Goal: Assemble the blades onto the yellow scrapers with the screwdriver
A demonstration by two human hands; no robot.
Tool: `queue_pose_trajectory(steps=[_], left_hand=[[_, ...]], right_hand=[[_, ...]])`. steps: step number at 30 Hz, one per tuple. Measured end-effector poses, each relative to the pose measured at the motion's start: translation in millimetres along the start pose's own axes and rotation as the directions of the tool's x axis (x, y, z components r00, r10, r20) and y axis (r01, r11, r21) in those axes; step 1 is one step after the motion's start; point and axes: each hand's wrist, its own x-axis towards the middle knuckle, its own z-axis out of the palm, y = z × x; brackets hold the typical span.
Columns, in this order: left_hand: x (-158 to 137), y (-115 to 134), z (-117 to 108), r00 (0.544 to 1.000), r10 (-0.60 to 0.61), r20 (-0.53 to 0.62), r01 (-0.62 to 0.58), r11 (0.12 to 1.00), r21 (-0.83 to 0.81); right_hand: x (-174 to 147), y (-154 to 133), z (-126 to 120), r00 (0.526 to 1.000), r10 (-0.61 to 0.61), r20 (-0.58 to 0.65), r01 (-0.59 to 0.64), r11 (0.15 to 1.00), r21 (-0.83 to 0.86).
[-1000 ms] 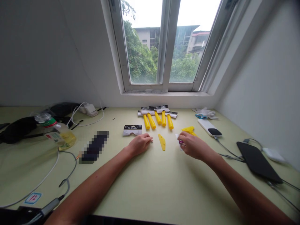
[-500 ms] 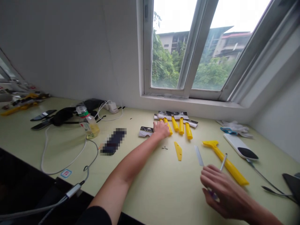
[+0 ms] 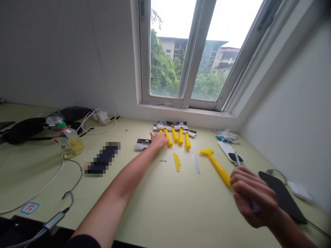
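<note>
My left hand [image 3: 158, 139] reaches to the far side of the table, touching or just beside the leftmost of several yellow plastic handles [image 3: 180, 137]. Its fingertips are hidden, so I cannot see a grip. A black-and-white packaging card [image 3: 141, 144] lies by its wrist. At the right, my right hand [image 3: 254, 193] is closed around a screwdriver [image 3: 237, 159], its metal shaft pointing up and away. Near that hand lies a yellow scraper handle with a wide head [image 3: 219, 167]. Between the hands are a flat yellow plate [image 3: 177, 162], a thin metal blade [image 3: 196, 164] and several small screws [image 3: 163, 159].
More packaging cards [image 3: 165, 125] lie behind the handles. Leftward are a dark pixelated slab [image 3: 103, 160], an opened drink bottle [image 3: 67, 139] and loose cables [image 3: 82, 172]. To the right lie a white device [image 3: 227, 150], gloves [image 3: 227, 136] and a black flat object [image 3: 281, 196].
My view has turned right, so the table items sit further left. My right hand has moved right with the screwdriver, away from the metal blade. The left hand stays by the yellow handles.
</note>
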Motion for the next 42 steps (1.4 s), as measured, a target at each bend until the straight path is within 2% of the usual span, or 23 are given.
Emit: queue_pose_trajectory(steps=[5,8,12,17,19,24,25,27,28,29,30,31,32,33,35,38,42], left_hand=[[-4.6,-8.2,-6.2,0.999,0.012,-0.046,-0.014,1.0,-0.027],[-9.7,-15.2,-10.5,0.998,0.012,-0.063,-0.014,1.0,-0.025],[-13.4,-24.3,-16.6,0.996,-0.011,-0.087,0.008,1.0,-0.029],[-14.5,-36.4,-28.1,0.995,-0.026,-0.1,0.021,0.999,-0.047],[-17.0,-41.4,-35.0,0.993,-0.033,-0.115,0.028,0.998,-0.048],[-35.3,-50.4,-54.4,0.978,-0.058,-0.202,0.05,0.998,-0.046],[-41.8,-50.5,-57.8,0.972,-0.062,-0.226,0.052,0.997,-0.05],[-57.9,-48.2,-62.8,0.961,-0.058,-0.271,0.043,0.997,-0.064],[-67.6,-45.8,-64.0,0.955,-0.043,-0.292,0.021,0.997,-0.078],[-78.1,-42.6,-64.2,0.95,-0.013,-0.313,-0.019,0.995,-0.099],[-89.2,-39.0,-63.1,0.94,0.036,-0.34,-0.086,0.988,-0.132],[-100.5,-35.1,-60.9,0.926,0.087,-0.368,-0.157,0.974,-0.163],[-111.6,-31.4,-57.3,0.909,0.14,-0.393,-0.225,0.957,-0.181],[-122.2,-28.1,-52.7,0.889,0.184,-0.418,-0.283,0.941,-0.188],[-140.3,-24.0,-40.7,0.847,0.266,-0.461,-0.373,0.915,-0.157],[-156.9,-25.1,-20.6,0.769,0.397,-0.5,-0.48,0.877,-0.041],[-162.3,-30.4,-2.0,0.695,0.527,-0.489,-0.563,0.822,0.085]], right_hand=[[-18.7,-18.3,48.8,0.98,-0.101,0.172,0.087,0.992,0.088],[-29.7,-26.9,65.0,0.957,-0.125,0.26,0.098,0.989,0.114],[-45.3,-31.9,64.5,0.919,-0.052,0.391,0.007,0.993,0.117],[-58.6,-34.1,53.0,0.835,0.122,0.537,-0.184,0.981,0.064],[-59.8,-33.1,52.0,0.842,0.147,0.52,-0.195,0.98,0.039],[-47.8,-29.7,64.0,0.939,0.139,0.315,-0.152,0.988,0.017],[-40.2,-27.7,67.2,0.946,0.167,0.278,-0.182,0.983,0.025],[-18.1,-18.7,73.5,0.935,0.304,0.181,-0.318,0.947,0.054],[-4.1,-11.2,77.0,0.899,0.419,0.129,-0.431,0.898,0.087],[11.3,-1.5,81.0,0.832,0.548,0.087,-0.555,0.819,0.148],[27.2,9.9,85.7,0.746,0.661,0.077,-0.656,0.711,0.253],[43.0,22.4,91.1,0.636,0.759,0.136,-0.738,0.548,0.394],[57.8,35.3,97.1,0.526,0.82,0.225,-0.765,0.341,0.546],[70.9,47.5,103.3,0.49,0.833,0.257,-0.76,0.264,0.593],[90.1,67.0,115.5,0.448,0.843,0.297,-0.741,0.164,0.651],[101.0,77.5,130.2,0.418,0.853,0.312,-0.704,0.087,0.705],[97.1,70.4,138.7,0.414,0.873,0.258,-0.646,0.082,0.759]])
